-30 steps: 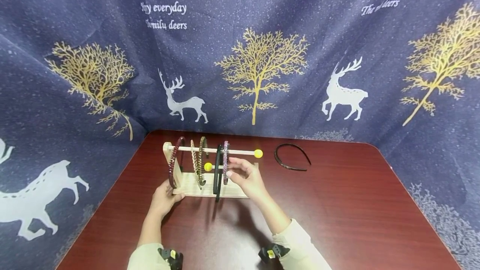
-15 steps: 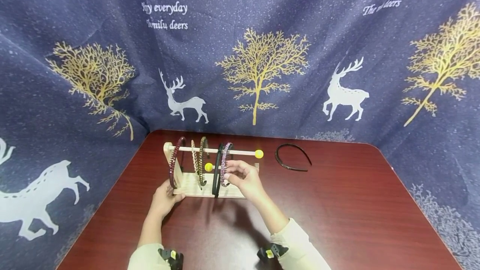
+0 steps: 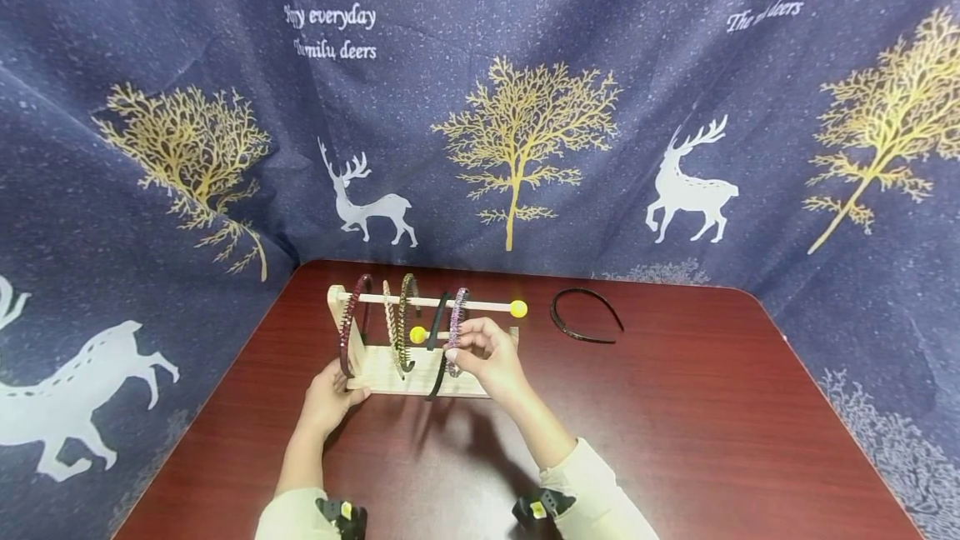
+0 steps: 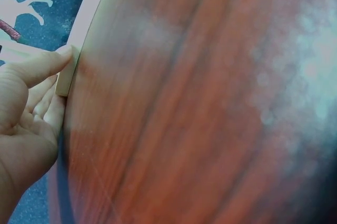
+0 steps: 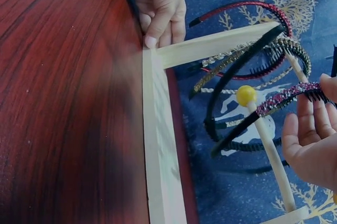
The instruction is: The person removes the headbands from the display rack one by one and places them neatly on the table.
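In the head view, left of the lower centre, a purple sequined headband [image 5: 283, 98] has been shifted slightly to the right compared with half a second ago, and is now tilted a little rightward at the top. The black headband [image 3: 439, 320] beside it, earlier seen as a nearly upright band, is now turned, its upper part slanted from upper right to lower left. The grip of the right hand [image 3: 491, 361] is narrow: the purple headband is pinched between thumb and fingers. The grip of the left hand [image 3: 327, 398] is kept at the left end of the wooden rack [image 3: 386, 376], that end held by thumb and fingers.

The purple headband's long axis is nearly vertical in the head view, its arch pointed upward; in the right wrist view it is slanted from right to lower left. Whether it is supported by the upper rod [image 3: 491, 306] cannot be told.

On the rack's left, dark red [image 3: 345, 340], beige braided and gold headbands are hung. At right of centre, a dark headband [image 3: 554, 311] is laid on the reddish worktop [image 3: 690, 390].
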{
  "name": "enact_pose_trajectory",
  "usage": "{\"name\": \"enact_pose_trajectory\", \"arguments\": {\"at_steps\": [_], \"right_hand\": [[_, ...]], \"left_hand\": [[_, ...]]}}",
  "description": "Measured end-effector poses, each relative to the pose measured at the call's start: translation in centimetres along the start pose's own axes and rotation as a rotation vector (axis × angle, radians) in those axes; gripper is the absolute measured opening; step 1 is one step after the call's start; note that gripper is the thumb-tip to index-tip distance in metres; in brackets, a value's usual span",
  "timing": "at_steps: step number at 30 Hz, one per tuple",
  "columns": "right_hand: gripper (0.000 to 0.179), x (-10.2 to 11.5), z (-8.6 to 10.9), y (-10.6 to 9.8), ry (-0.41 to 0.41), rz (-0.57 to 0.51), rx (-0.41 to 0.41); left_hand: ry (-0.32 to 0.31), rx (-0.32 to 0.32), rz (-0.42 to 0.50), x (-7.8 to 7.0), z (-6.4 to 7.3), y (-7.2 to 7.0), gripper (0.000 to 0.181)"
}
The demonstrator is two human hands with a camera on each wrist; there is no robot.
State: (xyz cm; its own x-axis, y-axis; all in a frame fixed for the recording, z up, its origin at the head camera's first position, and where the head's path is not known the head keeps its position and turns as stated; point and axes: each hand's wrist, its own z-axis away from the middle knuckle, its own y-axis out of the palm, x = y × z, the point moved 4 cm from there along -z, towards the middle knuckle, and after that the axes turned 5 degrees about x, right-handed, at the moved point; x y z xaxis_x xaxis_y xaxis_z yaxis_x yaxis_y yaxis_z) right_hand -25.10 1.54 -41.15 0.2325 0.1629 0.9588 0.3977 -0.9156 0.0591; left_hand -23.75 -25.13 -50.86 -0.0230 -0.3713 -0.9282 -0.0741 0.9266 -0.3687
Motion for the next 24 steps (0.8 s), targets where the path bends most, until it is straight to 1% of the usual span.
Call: {"name": "enact_pose_trajectory", "arguments": {"at_steps": [3,10,13,20,24], "right_hand": [[0.031,0.0,0.1,-0.1,-0.019,0.011,-0.011],[0.028,2.1,0.6,0.4,0.018,0.01,-0.011],[0.028,2.6,0.7,0.6,0.016,0.021,-0.007],[0.027,3.0,1.0,0.5,0.011,0.035,-0.011],[0.028,3.3,1.2,0.3,-0.013,0.053,-0.015]], "left_hand": [[0.003,0.0,0.012,0.0,0.0,0.0,0.037],[0.004,0.004,0.012,0.2,0.0,-0.1,0.037],[0.007,-0.001,0.006,0.2,0.0,-0.1,0.037],[0.002,0.005,0.016,0.2,0.0,-0.1,0.038],[-0.016,0.016,0.015,0.2,0.0,-0.1,0.038]]}}
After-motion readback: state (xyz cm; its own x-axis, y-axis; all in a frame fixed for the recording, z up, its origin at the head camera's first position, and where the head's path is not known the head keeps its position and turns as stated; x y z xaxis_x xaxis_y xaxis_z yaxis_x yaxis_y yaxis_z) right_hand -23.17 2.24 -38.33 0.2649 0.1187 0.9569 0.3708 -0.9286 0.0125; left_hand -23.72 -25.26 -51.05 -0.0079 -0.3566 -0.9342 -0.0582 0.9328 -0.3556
